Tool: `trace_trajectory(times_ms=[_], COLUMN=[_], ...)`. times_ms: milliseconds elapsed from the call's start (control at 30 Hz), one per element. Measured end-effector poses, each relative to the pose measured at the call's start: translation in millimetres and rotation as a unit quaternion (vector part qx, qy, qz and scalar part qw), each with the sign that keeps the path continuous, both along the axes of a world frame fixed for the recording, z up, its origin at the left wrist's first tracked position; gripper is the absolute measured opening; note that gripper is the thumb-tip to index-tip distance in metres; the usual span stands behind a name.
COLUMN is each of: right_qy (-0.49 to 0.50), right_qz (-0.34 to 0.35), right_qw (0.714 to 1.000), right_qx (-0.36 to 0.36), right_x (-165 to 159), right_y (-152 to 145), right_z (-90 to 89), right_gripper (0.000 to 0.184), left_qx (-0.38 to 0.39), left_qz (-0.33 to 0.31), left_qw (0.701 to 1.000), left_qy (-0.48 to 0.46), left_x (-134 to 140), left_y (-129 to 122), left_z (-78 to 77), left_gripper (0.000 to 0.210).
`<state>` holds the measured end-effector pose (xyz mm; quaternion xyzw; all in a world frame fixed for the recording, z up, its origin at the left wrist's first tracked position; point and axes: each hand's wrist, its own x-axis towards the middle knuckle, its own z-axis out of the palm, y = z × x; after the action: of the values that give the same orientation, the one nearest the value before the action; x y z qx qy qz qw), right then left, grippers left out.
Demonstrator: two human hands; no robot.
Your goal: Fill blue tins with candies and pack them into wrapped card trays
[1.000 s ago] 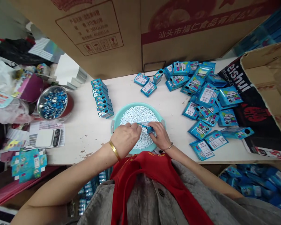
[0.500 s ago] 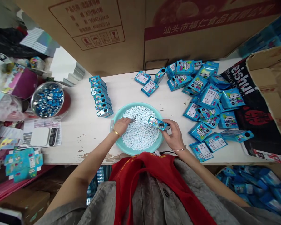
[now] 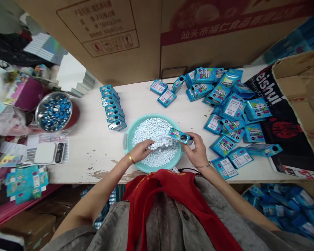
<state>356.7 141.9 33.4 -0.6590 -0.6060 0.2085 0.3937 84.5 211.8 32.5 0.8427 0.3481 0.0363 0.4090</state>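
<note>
My left hand (image 3: 141, 150) is closed over the turquoise basin (image 3: 127, 136), its fingers round the handle of what looks like a small scoop. A heap of white candies (image 3: 163, 142) lies on the scoop and mostly hides it. Loose white candies (image 3: 151, 127) fill the basin below. At the basin's right rim my right hand (image 3: 197, 151) grips a small blue candy box (image 3: 179, 135), tilted, with a dark round hole in its top near my fingers. The heap of candies is close to the box's left end.
Left of the basin stands a row of blue boxes (image 3: 112, 106). Many blue boxes (image 3: 232, 106) lie piled on the right, beside an opened carton (image 3: 298, 80). A metal bowl of blue-silver caps (image 3: 54, 111) and a white scale (image 3: 45, 152) are at the left. A big carton (image 3: 146, 38) backs the table.
My left hand has moved right and down a little, lifting a heap of candies out of the mass. My right hand and its box have shifted slightly right.
</note>
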Motion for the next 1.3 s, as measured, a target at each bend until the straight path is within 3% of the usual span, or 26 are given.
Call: trace_trajectory(times_ms=[133,300,400,500,600,700,767,833,900,1000,1067,1133,1200,1300], right_qy=[-0.029,-0.03,-0.02,-0.007,0.006,0.012,0.014,0.018,0.023,0.026,0.027,0.03,0.034,0.034], right_qz=[0.056,0.12,0.136,0.147,0.154,0.144,0.13,0.112,0.092,0.071,0.065,0.062,0.055,0.036], right_qw=[0.998,0.991,0.989,0.988,0.987,0.989,0.991,0.993,0.995,0.997,0.997,0.997,0.998,0.999], right_qx=[0.029,0.043,0.048,0.052,0.045,0.042,0.037,0.032,0.031,0.03,0.025,0.017,0.009,0.009], right_x=[-9,-25,-33,-38,-40,-40,-38,-34,-29,-20,-17,-15,-15,-15], right_y=[4,7,7,7,6,6,7,8,11,14,14,13,12,12], right_z=[-0.4,-2.2,-2.0,-1.6,-3.4,-7.3,-9.1,-9.5,-8.6,-5.9,-3.5,-1.6,-0.5,-0.5], right_gripper=[0.033,0.04,0.041,0.04,0.04,0.041,0.042,0.043,0.042,0.042,0.041,0.04,0.038,0.036], left_qx=[0.055,0.117,0.146,0.18,0.195,0.197,0.206,0.209,0.182,0.123,0.091,0.057,0.024,0.002], left_qz=[-0.021,-0.076,-0.116,-0.122,-0.135,-0.142,-0.103,-0.036,0.01,-0.016,-0.028,-0.005,0.025,0.04], left_qw=[0.998,0.98,0.944,0.913,0.9,0.906,0.92,0.933,0.939,0.936,0.944,0.963,0.978,0.987], left_qy=[-0.02,0.141,0.271,0.346,0.366,0.346,0.318,0.291,0.292,0.329,0.315,0.264,0.205,0.155], left_x=[-9,15,36,57,70,65,47,21,-5,-24,-21,-6,13,37], left_y=[11,18,16,8,2,3,9,18,26,26,18,6,-2,-6], left_z=[61.6,119.7,142.6,161.3,174.8,177.0,166.7,142.1,102.6,32.5,-7.2,-36.0,-54.9,-66.7], left_gripper=[0.024,0.024,0.027,0.043,0.052,0.041,0.033,0.028,0.028,0.026,0.028,0.028,0.028,0.031])
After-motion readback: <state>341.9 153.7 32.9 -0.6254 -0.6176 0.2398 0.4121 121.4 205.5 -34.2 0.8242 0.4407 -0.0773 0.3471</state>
